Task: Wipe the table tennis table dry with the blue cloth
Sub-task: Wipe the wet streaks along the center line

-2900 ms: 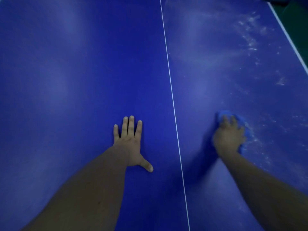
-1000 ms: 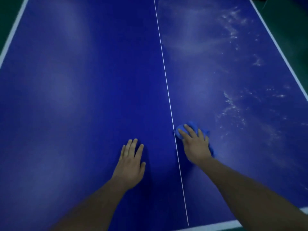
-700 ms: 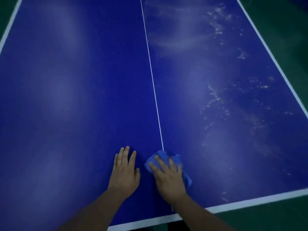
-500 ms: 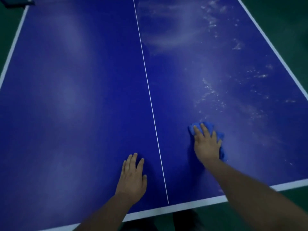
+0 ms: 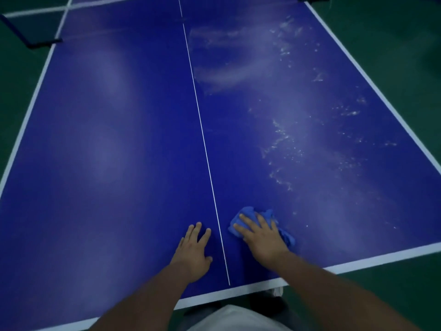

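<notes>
Head view — right hand presses blue cloth, fingers spread flat.
Your left hand, fingers straight, braces on the table beside it — wet streaks lie beyond.

Bunched blue cloth lies on the blue bench just right of its centre line, near the front edge; pale streaks, possibly water, mark the right half.

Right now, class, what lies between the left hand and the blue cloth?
In the head view, only the white centre line, running over the bare table, separates the left hand from the blue cloth. Nothing else lies there.
</notes>
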A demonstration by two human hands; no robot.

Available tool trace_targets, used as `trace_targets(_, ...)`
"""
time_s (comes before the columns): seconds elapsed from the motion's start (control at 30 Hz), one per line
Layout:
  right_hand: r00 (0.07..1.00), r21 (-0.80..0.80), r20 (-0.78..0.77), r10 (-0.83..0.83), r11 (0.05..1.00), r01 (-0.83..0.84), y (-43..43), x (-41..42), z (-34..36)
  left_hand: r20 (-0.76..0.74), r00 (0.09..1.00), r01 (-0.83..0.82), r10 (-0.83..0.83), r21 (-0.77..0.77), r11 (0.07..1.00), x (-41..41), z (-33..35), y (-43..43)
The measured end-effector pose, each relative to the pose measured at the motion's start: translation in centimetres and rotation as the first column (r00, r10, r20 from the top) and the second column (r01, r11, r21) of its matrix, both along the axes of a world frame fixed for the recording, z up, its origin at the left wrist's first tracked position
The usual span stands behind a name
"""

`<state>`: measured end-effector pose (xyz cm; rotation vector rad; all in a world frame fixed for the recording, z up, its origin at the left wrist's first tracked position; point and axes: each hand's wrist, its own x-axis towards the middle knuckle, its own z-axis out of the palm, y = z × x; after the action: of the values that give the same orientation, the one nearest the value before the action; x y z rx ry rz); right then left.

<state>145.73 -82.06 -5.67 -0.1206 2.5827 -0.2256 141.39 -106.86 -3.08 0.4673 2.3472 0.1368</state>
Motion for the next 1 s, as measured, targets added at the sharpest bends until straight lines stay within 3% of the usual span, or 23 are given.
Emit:
trace_targets(0.07, 0.993, -0.027, -0.033, -0.111, 0.994, 0.110, 1.2, -1.6, 0.9, 0.038, 0.999, 0.030, -0.030, -0.004, 1.000, -0.5, 0.3, -0.3)
trace_targets(0.2, 0.979, -0.056, 0.047, -0.199, 0.978, 0.201, -1.0, -2.3, 1.8, 0.068, 0.996, 0.051, -0.051, 0.007, 0.999, -0.7, 0.1, -0.7)
trace_targets(0.37, 0.991, -0.004, -0.055, 0.121, 0.993, -0.122, -7.6, 4.1, -0.3, 0.012, 0.995, 0.101, -0.101, 0.018, 0.995, -0.4, -0.1, -1.4)
trace_targets(0.47, 0.951, 0.045, -0.151, 0.271, 0.963, -0.267, -6.8, 5.8, -1.6, -0.007, 0.992, 0.123, -0.123, 0.008, 0.992, -0.2, -0.3, -1.6)
trace_targets(0.53, 0.975, 0.118, -0.166, 0.149, 0.984, -0.130, -5.0, 4.6, -1.5, -0.020, 0.992, 0.124, -0.124, -0.001, 0.992, -0.1, -0.3, -1.4)
trace_targets(0.57, 0.987, 0.125, -0.159, -0.002, 0.992, 0.022, -4.3, 3.8, -1.3, -0.023, 0.991, 0.131, -0.132, -0.011, 0.991, -0.1, -0.3, -1.4)
trace_targets(0.67, 0.930, 0.067, -0.140, -0.339, 0.934, 0.350, -3.6, 2.5, -0.5, -0.038, 0.988, 0.148, -0.149, -0.034, 0.988, -0.1, -0.1, -1.4)
trace_targets(0.73, 0.906, -0.023, -0.218, -0.364, 0.929, 0.368, -5.9, 3.3, -1.0, -0.047, 0.985, 0.167, -0.169, -0.045, 0.985, -0.2, 0.0, -1.5)
trace_targets(0.9, 0.959, -0.105, -0.273, -0.074, 0.993, 0.046, -12.6, 8.0, -0.8, -0.105, 0.974, 0.194, -0.199, -0.059, 0.979, -0.3, -0.3, -1.7)
trace_targets(1.0, 0.932, -0.036, -0.332, -0.143, 0.990, 0.139, -8.2, 7.3, -1.3, -0.128, 0.966, 0.216, -0.224, -0.080, 0.973, -0.5, -0.4, -1.8)
